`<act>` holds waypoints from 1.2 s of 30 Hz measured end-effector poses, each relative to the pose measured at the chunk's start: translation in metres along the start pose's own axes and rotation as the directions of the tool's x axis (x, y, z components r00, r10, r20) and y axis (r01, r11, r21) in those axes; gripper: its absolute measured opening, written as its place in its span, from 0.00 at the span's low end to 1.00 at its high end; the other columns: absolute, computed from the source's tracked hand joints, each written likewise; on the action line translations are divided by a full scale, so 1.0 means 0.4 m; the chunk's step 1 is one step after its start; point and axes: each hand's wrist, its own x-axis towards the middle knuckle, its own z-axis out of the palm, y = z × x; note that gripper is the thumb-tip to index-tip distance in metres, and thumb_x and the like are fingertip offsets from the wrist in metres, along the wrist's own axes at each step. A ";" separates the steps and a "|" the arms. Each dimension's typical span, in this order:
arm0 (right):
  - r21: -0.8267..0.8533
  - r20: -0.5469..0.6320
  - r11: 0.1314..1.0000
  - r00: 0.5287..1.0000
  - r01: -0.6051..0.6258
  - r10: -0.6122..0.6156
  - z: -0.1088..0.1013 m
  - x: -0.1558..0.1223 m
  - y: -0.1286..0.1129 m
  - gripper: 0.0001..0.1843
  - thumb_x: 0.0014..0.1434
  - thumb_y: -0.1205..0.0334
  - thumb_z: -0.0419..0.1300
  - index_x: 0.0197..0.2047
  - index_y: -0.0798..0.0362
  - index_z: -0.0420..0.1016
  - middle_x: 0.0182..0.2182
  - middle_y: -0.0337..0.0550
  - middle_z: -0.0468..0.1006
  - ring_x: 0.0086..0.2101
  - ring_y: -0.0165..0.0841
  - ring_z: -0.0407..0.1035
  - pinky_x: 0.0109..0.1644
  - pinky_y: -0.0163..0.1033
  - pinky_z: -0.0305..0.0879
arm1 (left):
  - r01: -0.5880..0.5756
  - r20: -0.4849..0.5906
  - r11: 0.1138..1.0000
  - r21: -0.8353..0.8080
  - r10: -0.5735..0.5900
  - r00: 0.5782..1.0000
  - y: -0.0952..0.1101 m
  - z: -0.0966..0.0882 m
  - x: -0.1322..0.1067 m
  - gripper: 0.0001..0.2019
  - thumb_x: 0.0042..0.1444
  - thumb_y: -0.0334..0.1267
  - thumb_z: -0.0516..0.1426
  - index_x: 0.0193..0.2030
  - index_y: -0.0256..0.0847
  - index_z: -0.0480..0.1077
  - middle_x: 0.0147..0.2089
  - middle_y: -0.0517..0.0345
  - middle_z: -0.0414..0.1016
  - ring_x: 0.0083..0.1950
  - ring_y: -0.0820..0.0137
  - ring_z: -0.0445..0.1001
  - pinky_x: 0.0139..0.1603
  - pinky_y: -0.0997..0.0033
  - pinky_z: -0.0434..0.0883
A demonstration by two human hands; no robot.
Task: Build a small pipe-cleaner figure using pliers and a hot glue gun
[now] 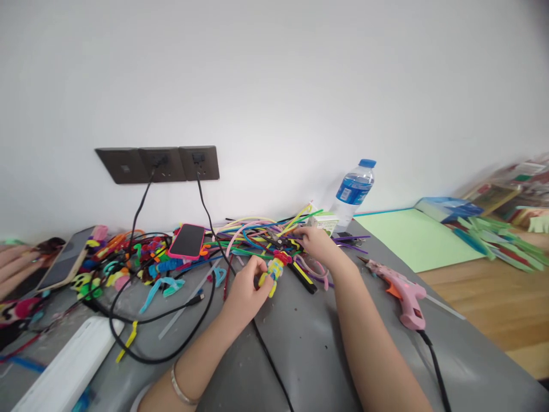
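My left hand (249, 286) is closed on a small pipe-cleaner figure (273, 273), mostly yellow with a red top and some blue. My right hand (315, 243) reaches into a heap of loose pipe cleaners (253, 229) at the wall side of the table. Its fingers are curled together there, and what they grip, if anything, is hidden. A dark-handled hand tool (278, 241), its kind unclear, lies in the heap by the right fingertips. Between my hands rests a black and yellow utility knife (304, 278).
A pink glue gun (405, 294) lies right of my right arm, beside green paper (412, 237). A water bottle (354, 191) stands behind. Black cables (163, 361) loop across the left, near a pink-cased phone (187, 241) and a white bar (71, 366). Another person's hand (17, 266) is at far left.
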 end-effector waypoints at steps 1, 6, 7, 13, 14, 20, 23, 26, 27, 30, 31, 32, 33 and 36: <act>-0.006 0.003 1.000 1.000 0.005 -0.005 0.013 0.004 0.000 0.25 0.56 0.79 0.48 0.47 0.57 0.82 0.46 0.52 0.83 0.45 0.39 0.77 0.50 0.37 0.68 | -0.008 0.002 1.000 0.004 0.008 1.000 0.000 0.000 0.000 0.04 0.57 0.36 0.52 0.35 0.43 0.57 0.29 0.66 0.63 0.27 0.75 0.62 0.27 0.76 0.57; -0.040 0.014 0.997 0.998 0.063 -0.062 0.051 0.020 -0.001 0.27 0.55 0.82 0.48 0.51 0.58 0.81 0.51 0.54 0.80 0.51 0.40 0.74 0.57 0.38 0.65 | -0.022 0.002 1.000 0.013 0.022 1.000 0.000 0.000 -0.002 0.05 0.57 0.36 0.52 0.35 0.43 0.57 0.28 0.66 0.61 0.26 0.75 0.59 0.27 0.76 0.55; -0.047 0.011 0.996 0.997 0.075 -0.075 0.056 0.023 0.000 0.28 0.55 0.82 0.48 0.51 0.59 0.81 0.53 0.54 0.79 0.52 0.40 0.73 0.58 0.38 0.64 | -0.022 0.000 1.000 0.015 0.022 1.000 0.000 0.000 -0.002 0.05 0.57 0.36 0.52 0.35 0.43 0.57 0.28 0.66 0.61 0.26 0.75 0.59 0.27 0.76 0.55; -0.090 -0.023 0.991 0.994 0.103 -0.106 0.073 0.038 0.002 0.25 0.56 0.82 0.49 0.47 0.59 0.82 0.52 0.55 0.79 0.52 0.39 0.73 0.59 0.36 0.62 | -0.020 -0.007 1.000 0.022 0.020 1.000 0.001 0.000 -0.003 0.05 0.57 0.36 0.52 0.35 0.43 0.57 0.27 0.67 0.60 0.25 0.75 0.58 0.28 0.75 0.55; -0.094 -0.028 0.990 0.994 0.103 -0.106 0.073 0.039 0.001 0.24 0.56 0.82 0.49 0.47 0.60 0.82 0.52 0.55 0.79 0.52 0.39 0.73 0.59 0.36 0.62 | -0.016 -0.006 1.000 0.018 0.017 1.000 0.002 0.000 -0.003 0.05 0.57 0.36 0.52 0.35 0.44 0.57 0.27 0.67 0.60 0.25 0.75 0.59 0.28 0.75 0.55; -0.116 -0.057 0.992 0.996 0.055 -0.062 0.059 0.036 0.002 0.21 0.60 0.78 0.49 0.44 0.61 0.83 0.48 0.58 0.81 0.49 0.42 0.75 0.55 0.39 0.65 | -0.014 -0.006 1.000 -0.008 0.014 1.000 0.009 0.001 -0.006 0.05 0.56 0.35 0.52 0.34 0.43 0.57 0.27 0.66 0.61 0.25 0.75 0.60 0.28 0.75 0.56; -0.117 -0.067 0.993 0.997 0.025 -0.032 0.054 0.031 0.011 0.20 0.60 0.76 0.49 0.43 0.61 0.83 0.45 0.59 0.83 0.46 0.45 0.77 0.53 0.42 0.67 | -0.014 -0.007 1.000 -0.023 0.014 1.000 0.009 0.001 -0.008 0.05 0.56 0.35 0.52 0.34 0.44 0.57 0.27 0.66 0.63 0.26 0.75 0.62 0.28 0.75 0.57; -0.107 -0.072 0.994 0.996 0.035 -0.043 0.055 0.028 0.018 0.19 0.59 0.76 0.50 0.41 0.60 0.83 0.45 0.59 0.83 0.45 0.45 0.77 0.53 0.43 0.67 | -0.015 -0.019 1.000 -0.019 0.015 1.000 0.010 0.000 -0.008 0.05 0.56 0.35 0.53 0.35 0.44 0.57 0.27 0.66 0.63 0.26 0.74 0.63 0.28 0.75 0.57; -0.102 -0.075 0.994 0.996 0.044 -0.052 0.057 0.029 0.020 0.19 0.59 0.76 0.50 0.41 0.60 0.83 0.46 0.58 0.82 0.46 0.45 0.77 0.52 0.42 0.67 | -0.014 -0.021 1.000 -0.017 0.014 1.000 0.010 0.000 -0.009 0.05 0.56 0.34 0.53 0.35 0.44 0.57 0.26 0.66 0.63 0.26 0.74 0.63 0.28 0.75 0.57; -0.085 -0.085 0.994 0.993 0.075 -0.082 0.066 0.034 0.021 0.18 0.59 0.76 0.50 0.40 0.58 0.82 0.45 0.55 0.83 0.45 0.42 0.77 0.51 0.39 0.67 | -0.013 -0.026 1.000 -0.023 0.012 1.000 0.013 -0.001 -0.009 0.05 0.55 0.33 0.53 0.34 0.44 0.57 0.26 0.67 0.62 0.26 0.74 0.63 0.29 0.75 0.57; -0.079 -0.089 0.993 0.992 0.083 -0.090 0.070 0.037 0.021 0.18 0.59 0.75 0.50 0.39 0.57 0.82 0.44 0.54 0.83 0.44 0.41 0.77 0.50 0.39 0.67 | -0.012 -0.027 0.999 -0.030 0.011 1.000 0.013 -0.001 -0.009 0.05 0.55 0.33 0.53 0.34 0.44 0.58 0.27 0.67 0.62 0.26 0.75 0.62 0.29 0.75 0.57; -0.073 -0.094 0.993 0.991 0.089 -0.096 0.073 0.040 0.020 0.18 0.60 0.74 0.50 0.39 0.57 0.82 0.42 0.53 0.83 0.43 0.40 0.77 0.49 0.38 0.67 | -0.010 -0.026 0.999 -0.037 0.009 1.000 0.013 -0.001 -0.010 0.05 0.55 0.33 0.53 0.34 0.44 0.58 0.27 0.67 0.63 0.26 0.75 0.62 0.29 0.75 0.57; -0.067 -0.097 0.993 0.990 0.093 -0.099 0.076 0.043 0.020 0.18 0.60 0.74 0.50 0.39 0.56 0.82 0.41 0.52 0.84 0.41 0.40 0.77 0.48 0.38 0.67 | -0.007 -0.025 0.999 -0.044 0.006 1.000 0.013 -0.001 -0.010 0.05 0.55 0.34 0.53 0.34 0.44 0.58 0.27 0.67 0.63 0.25 0.75 0.62 0.28 0.75 0.56; -0.045 -0.099 0.994 0.990 0.095 -0.099 0.080 0.051 0.018 0.16 0.58 0.74 0.52 0.38 0.56 0.82 0.38 0.49 0.84 0.38 0.38 0.77 0.46 0.38 0.67 | -0.001 -0.019 0.999 -0.047 0.001 1.000 0.011 0.000 -0.010 0.05 0.55 0.34 0.53 0.35 0.44 0.58 0.26 0.68 0.62 0.25 0.75 0.61 0.28 0.75 0.56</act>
